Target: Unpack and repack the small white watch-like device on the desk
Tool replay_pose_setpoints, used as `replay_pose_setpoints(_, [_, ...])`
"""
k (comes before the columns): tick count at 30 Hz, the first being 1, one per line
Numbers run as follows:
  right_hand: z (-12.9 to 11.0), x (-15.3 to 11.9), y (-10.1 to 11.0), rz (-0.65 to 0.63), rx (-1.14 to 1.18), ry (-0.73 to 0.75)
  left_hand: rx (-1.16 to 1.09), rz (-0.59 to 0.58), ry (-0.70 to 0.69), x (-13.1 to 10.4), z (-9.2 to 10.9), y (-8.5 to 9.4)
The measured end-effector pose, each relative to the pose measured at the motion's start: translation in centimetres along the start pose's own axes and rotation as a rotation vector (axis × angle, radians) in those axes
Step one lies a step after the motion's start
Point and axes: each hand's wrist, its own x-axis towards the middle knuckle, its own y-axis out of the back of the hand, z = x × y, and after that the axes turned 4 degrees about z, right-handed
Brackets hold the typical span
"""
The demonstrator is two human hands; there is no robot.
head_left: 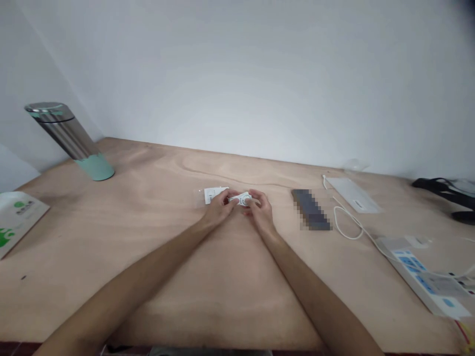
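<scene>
Together, our left hand point(218, 206) and right hand point(261, 207) pinched a small white device point(243, 199) just above the surface point(222, 277). It seemed light, rigid and smooth; gripping its edges looked safest.

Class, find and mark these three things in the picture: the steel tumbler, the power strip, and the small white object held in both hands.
Tumbler point(70, 138), head view, on its steel wall.
Power strip point(423, 279), head view, on its top face.
White object point(243, 200), head view, on its round middle.
</scene>
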Motion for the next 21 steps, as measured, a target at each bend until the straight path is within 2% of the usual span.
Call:
replay_pose_setpoints(4, [-0.2, 0.0, 0.0, -0.052, -0.037, -0.044, -0.021, 0.222, -0.023, 0.0, -0.5, 0.0])
replay_pose_setpoints(6, [-0.5, -0.1, -0.1, -0.113, -0.056, -0.074, 0.017, 0.272, -0.100, -0.1, -0.5, -0.1])
replay_pose_setpoints(10, [-0.8, -0.1, 0.0, -0.199, -0.005, -0.108, 0.186, 0.143, -0.344, -0.7, 0.2, -0.4])
replay_pose_setpoints(13, [-0.7, 0.0, 0.2, -0.184, 0.019, -0.102, 0.228, 0.058, -0.452, -1.0, 0.5, -0.7])
replay_pose_setpoints(16, [-0.4, 0.1, 0.3, -0.157, 0.022, -0.057, 0.229, 0.028, -0.470, -1.0, 0.3, -0.8])
replay_pose_setpoints(21, [-0.2, 0.2, 0.2, -0.108, 0.054, -0.028, 0.254, -0.024, -0.417, -0.7, -0.3, -0.8])
